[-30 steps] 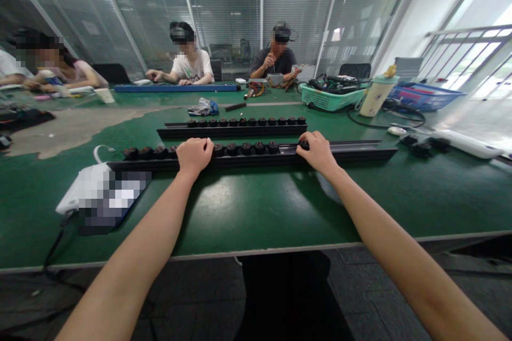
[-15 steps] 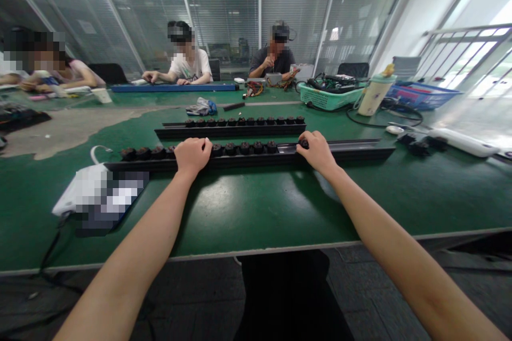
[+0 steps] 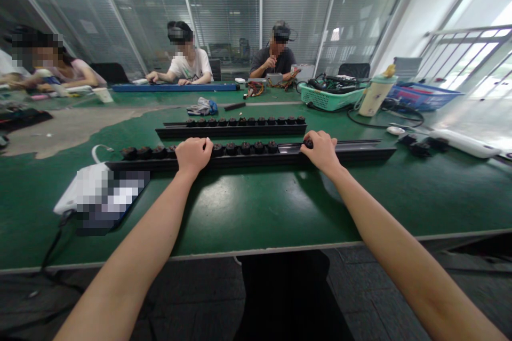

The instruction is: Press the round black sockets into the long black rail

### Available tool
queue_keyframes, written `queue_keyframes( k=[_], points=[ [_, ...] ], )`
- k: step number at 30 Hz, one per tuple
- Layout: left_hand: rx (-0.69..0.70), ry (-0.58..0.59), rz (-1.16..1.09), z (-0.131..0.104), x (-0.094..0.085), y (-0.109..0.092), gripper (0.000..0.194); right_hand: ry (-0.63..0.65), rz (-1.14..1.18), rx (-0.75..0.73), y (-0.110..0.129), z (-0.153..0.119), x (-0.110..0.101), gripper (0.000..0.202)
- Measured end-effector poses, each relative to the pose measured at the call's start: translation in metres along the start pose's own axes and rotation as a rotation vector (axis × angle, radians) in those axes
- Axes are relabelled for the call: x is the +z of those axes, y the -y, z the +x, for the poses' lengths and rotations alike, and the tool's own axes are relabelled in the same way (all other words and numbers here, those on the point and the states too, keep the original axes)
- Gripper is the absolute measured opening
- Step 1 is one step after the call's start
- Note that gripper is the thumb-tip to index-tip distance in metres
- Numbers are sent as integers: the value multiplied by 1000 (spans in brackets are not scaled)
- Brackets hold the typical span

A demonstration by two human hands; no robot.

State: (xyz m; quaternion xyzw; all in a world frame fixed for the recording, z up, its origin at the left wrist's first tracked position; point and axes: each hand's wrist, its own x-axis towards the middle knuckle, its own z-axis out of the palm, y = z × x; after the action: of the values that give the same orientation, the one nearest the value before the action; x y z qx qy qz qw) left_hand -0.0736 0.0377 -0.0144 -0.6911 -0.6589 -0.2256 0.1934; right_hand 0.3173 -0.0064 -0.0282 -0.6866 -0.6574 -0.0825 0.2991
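A long black rail [image 3: 248,160] lies across the green table, with several round black parts [image 3: 245,147] in its channel. My left hand [image 3: 193,153] is closed over the rail left of its middle, the fingers wrapped round it. Further right, my right hand [image 3: 320,150] pinches one round black part [image 3: 308,143] at the rail, its fingers curled. Between this part and the row to its left, a stretch of bare channel shows. Behind lies a shorter black rail [image 3: 234,130] with a similar row of round parts.
A white device [image 3: 82,186] and a phone [image 3: 128,192] lie at the left. Behind are a glove [image 3: 202,107], a green basket [image 3: 334,99], a bottle [image 3: 376,95] and a blue basket [image 3: 428,97]. Black parts [image 3: 420,145] lie right. Several people sit across the table.
My right hand has moved slightly right along the rail with the round black part, and the bare stretch left of it is a little longer. My left hand stays in place.
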Motion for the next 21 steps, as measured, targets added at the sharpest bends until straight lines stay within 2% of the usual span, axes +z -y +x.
queue_keyframes(
  k=[21],
  points=[
    [11, 2, -15, 0, 1, 1, 56, -3, -44, 43, -8, 3, -3, 20]
  ],
)
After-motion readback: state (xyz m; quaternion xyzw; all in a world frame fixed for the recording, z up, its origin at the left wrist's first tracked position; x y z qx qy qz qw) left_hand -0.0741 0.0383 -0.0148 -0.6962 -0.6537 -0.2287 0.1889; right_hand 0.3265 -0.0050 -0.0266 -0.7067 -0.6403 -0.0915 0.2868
